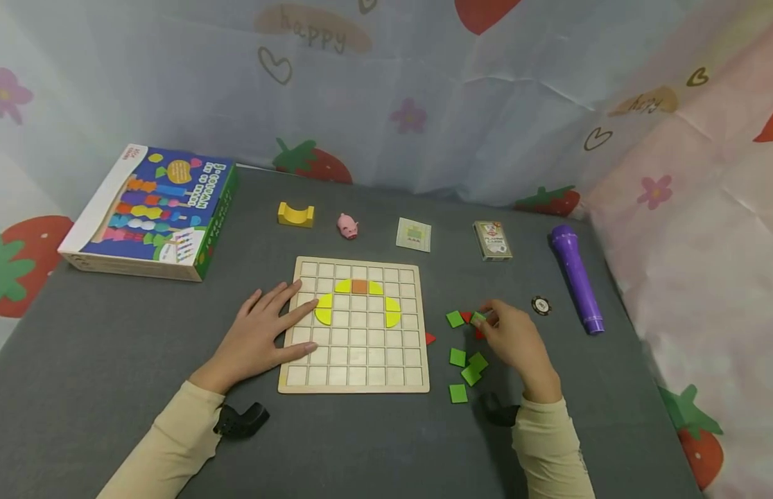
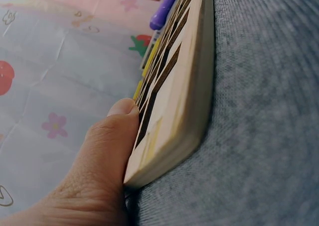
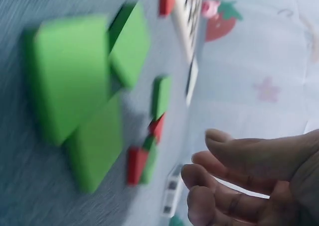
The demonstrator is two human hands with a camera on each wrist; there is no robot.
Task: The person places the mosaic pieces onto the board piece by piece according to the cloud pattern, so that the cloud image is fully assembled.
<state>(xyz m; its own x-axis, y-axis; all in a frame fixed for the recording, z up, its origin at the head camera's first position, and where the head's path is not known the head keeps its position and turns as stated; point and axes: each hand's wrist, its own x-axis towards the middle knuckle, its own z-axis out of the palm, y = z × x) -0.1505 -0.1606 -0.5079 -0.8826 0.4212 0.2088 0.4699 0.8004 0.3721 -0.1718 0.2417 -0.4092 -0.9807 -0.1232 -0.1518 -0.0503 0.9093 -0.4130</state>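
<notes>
A wooden grid board (image 1: 358, 357) lies on the table, bearing several yellow quarter-round tiles (image 1: 392, 312) and one orange square tile (image 1: 359, 286). My left hand (image 1: 258, 339) rests on the board's left side with spread fingers; in the left wrist view its thumb (image 2: 112, 131) touches the board's face. Right of the board, my right hand (image 1: 511, 336) hovers by a green square tile (image 1: 478, 318) and red pieces (image 1: 466, 317). The right wrist view shows its loosely bent fingers (image 3: 202, 203) apart from the thumb, holding nothing. Several green square tiles (image 3: 75, 76) lie scattered nearby.
Behind the board stand a yellow arch block (image 1: 295, 216), a pink pig figure (image 1: 347, 226), a paper card (image 1: 414, 235) and a card box (image 1: 493, 241). A purple tube (image 1: 577, 281) and a chip (image 1: 541, 305) lie right; a game box (image 1: 155, 215) lies left.
</notes>
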